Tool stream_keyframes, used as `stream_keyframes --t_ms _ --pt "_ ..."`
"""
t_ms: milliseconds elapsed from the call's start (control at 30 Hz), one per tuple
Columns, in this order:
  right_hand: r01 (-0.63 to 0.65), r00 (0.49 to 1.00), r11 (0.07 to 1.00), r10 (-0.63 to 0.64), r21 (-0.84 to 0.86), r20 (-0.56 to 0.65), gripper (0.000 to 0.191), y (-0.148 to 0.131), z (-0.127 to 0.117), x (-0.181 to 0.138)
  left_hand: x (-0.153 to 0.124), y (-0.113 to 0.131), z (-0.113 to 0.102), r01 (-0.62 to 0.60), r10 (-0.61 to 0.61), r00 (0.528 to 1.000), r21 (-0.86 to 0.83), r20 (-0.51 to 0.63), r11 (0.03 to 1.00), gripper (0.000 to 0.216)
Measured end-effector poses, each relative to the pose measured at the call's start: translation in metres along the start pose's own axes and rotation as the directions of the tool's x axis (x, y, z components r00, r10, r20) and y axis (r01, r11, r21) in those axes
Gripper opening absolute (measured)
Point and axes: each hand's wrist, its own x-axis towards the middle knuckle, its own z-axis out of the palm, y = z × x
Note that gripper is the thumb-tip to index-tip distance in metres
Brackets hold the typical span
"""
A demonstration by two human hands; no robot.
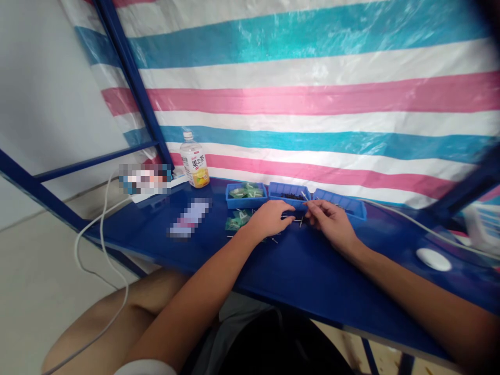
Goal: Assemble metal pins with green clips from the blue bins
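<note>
My right hand (330,223) is closed in a pinch, with a thin pale stick (304,196) poking up from its fingertips. To its left, my left hand (270,219) hovers over the table with thumb and forefinger apart and nothing visible between them. Several small thin rods (300,222) lie between and beneath the hands. Beside the left hand are small green packets or pieces (234,221). Behind the hands stand three blue trays: one with green pieces (246,204), one with small dark parts (288,202), and a right one (360,210) partly hidden by my right hand.
A drink bottle (195,161) stands at the back left of the blue table (297,281). A blurred-out flat object (189,217) lies in front of it. At the right are a white oval object (433,259) and a cable (414,229). Striped sheeting (312,99) hangs behind.
</note>
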Motion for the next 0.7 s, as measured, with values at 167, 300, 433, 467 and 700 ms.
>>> stream_keyframes --t_ms 167,300,433,467,700 --pt "-0.095 0.967 0.973 0.140 0.210 -0.212 0.047 0.004 -0.005 0.004 0.001 -0.005 0.004 -0.030 0.023 0.996 0.077 0.091 0.997 0.031" --pt "-0.197 0.958 0.959 0.233 0.205 -0.166 0.052 0.006 -0.008 0.002 0.003 -0.003 0.004 -0.017 0.009 0.993 0.069 0.115 0.997 0.026" --pt "-0.130 0.990 0.989 0.133 0.074 -0.039 0.056 0.002 -0.005 -0.003 0.003 -0.002 0.004 -0.028 0.018 0.992 0.074 0.123 0.997 0.025" --pt "-0.101 0.995 0.994 0.102 0.042 -0.014 0.056 -0.001 -0.004 -0.004 0.003 -0.002 0.004 -0.035 0.026 0.993 0.081 0.119 0.996 0.024" --pt "0.080 0.997 0.990 -0.079 -0.112 0.013 0.049 -0.007 0.000 -0.009 0.004 0.000 0.004 0.028 -0.047 0.995 -0.214 -0.088 0.977 0.024"
